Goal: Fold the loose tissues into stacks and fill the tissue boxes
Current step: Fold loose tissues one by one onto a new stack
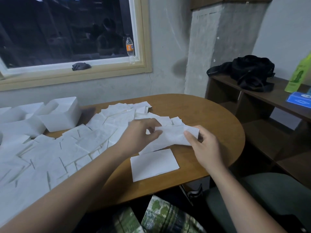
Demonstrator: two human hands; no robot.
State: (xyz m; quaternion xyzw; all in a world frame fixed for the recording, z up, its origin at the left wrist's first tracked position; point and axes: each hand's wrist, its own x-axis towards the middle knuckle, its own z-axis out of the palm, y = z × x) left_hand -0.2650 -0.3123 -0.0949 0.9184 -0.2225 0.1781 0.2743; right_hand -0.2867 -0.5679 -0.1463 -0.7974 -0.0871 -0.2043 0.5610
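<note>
Our left hand (143, 132) and right hand (205, 148) pinch opposite ends of one loose tissue (173, 136), spreading it for folding, just beyond the folded stack (154, 165).

Your left hand (143, 132) and right hand (204, 147) pinch one tissue (173, 137) just above the folded stack (154, 164) on the worktop (210, 115).

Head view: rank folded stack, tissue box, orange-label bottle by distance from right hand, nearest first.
From the right hand, gripping a tissue:
1. Folded stack, just left, near table edge.
2. Tissue box, far left on the table.
3. Orange-label bottle, on the windowsill beyond.
</note>
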